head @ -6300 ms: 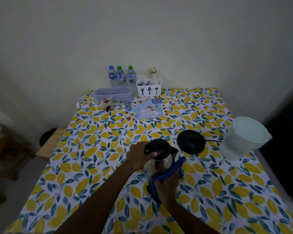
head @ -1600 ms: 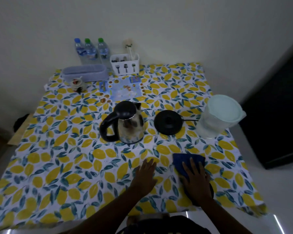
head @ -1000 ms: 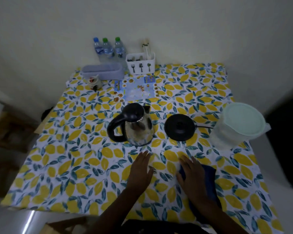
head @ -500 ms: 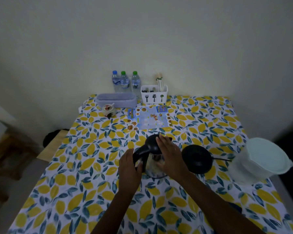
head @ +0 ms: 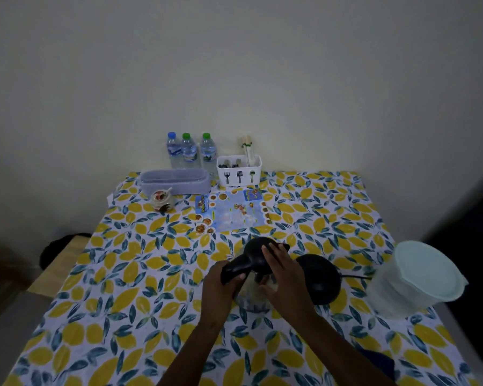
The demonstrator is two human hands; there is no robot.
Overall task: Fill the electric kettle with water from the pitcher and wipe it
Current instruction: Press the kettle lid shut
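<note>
The steel electric kettle [head: 253, 292] with a black lid and handle stands mid-table on the lemon-print cloth. My left hand [head: 221, 285] is closed around its black handle. My right hand [head: 283, 274] lies over the lid and the kettle's right side. Its round black base [head: 319, 277] with a cord sits just to the right. The clear pitcher [head: 413, 282] with a pale lid stands at the right edge. A corner of the blue cloth [head: 379, 363] shows under my right forearm near the front edge.
Three water bottles [head: 188, 150], a white cutlery caddy [head: 239, 171], a grey oblong box [head: 175, 181], a small ceramic jar [head: 162, 199] and a blue leaflet [head: 232, 213] sit at the back by the wall. A wooden bench [head: 56, 268] stands left of the table.
Both hands left the table and the blue cloth and took hold of the kettle, left on the handle, right on the lid. The camera tilted up.
</note>
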